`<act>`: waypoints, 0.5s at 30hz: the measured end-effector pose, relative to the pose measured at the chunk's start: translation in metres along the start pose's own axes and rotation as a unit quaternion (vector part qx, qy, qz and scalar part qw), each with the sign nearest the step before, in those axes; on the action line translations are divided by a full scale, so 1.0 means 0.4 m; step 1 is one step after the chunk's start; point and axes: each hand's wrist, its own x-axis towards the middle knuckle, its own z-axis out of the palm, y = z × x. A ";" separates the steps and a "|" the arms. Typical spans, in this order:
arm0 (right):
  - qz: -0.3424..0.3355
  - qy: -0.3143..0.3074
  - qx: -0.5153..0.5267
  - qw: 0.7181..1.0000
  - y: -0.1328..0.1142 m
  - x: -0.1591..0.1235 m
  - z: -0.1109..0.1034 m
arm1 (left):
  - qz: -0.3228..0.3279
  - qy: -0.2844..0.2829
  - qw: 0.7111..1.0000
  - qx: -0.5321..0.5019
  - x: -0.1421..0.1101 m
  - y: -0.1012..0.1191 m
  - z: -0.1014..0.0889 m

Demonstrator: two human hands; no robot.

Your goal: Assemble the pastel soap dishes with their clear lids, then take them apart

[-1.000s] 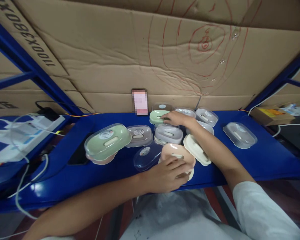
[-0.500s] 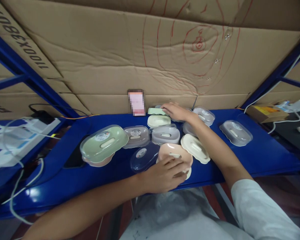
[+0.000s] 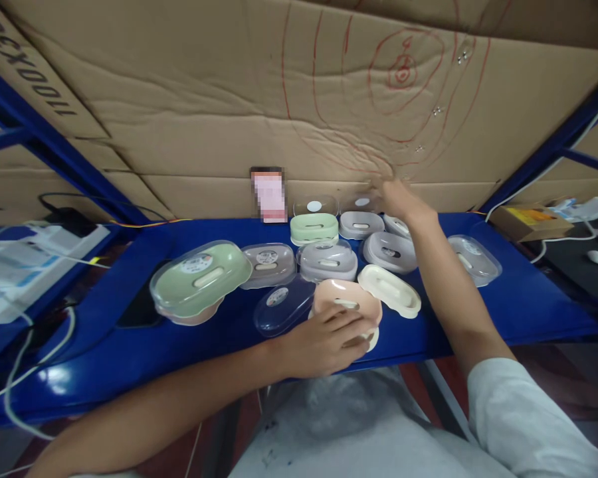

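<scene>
My left hand (image 3: 323,340) lies over the near edge of a pink soap dish (image 3: 346,300), its fingers curled on the top. The dish rests on a cream piece at the front of the blue shelf (image 3: 518,309). My right hand (image 3: 398,198) is raised at the back of the shelf, close to the cardboard wall. It is smeared by motion, so its fingers do not show. Just left of it lies a small clear lid (image 3: 362,202). A green dish (image 3: 313,228), grey dishes (image 3: 327,260) and a cream dish (image 3: 389,291) lie between my hands.
A large green soap box with a clear lid (image 3: 199,282) sits at the left, with clear lids (image 3: 268,264) beside it and another (image 3: 474,259) at the right. A pink card (image 3: 269,194) leans on the cardboard wall (image 3: 204,119). Cables and white boxes (image 3: 24,265) crowd the left.
My right hand has left the green dish at the back and moved up and to the right, toward the cardboard. My left hand has stayed on the pink dish.
</scene>
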 end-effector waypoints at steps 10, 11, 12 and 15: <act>-0.006 -0.127 -0.004 0.992 -0.080 0.018 0.118 | 0.000 0.007 1.000 -0.011 0.001 0.000 0.002; -0.013 -0.127 0.004 0.992 -0.079 0.017 0.109 | 0.000 0.009 1.000 -0.012 0.001 0.000 0.002; -0.023 -0.129 0.013 0.991 -0.076 0.014 0.094 | 0.001 0.008 1.000 -0.013 0.001 0.000 0.001; -0.061 -0.112 0.061 0.990 -0.050 0.001 0.031 | 0.006 0.000 1.000 -0.017 0.002 -0.001 -0.006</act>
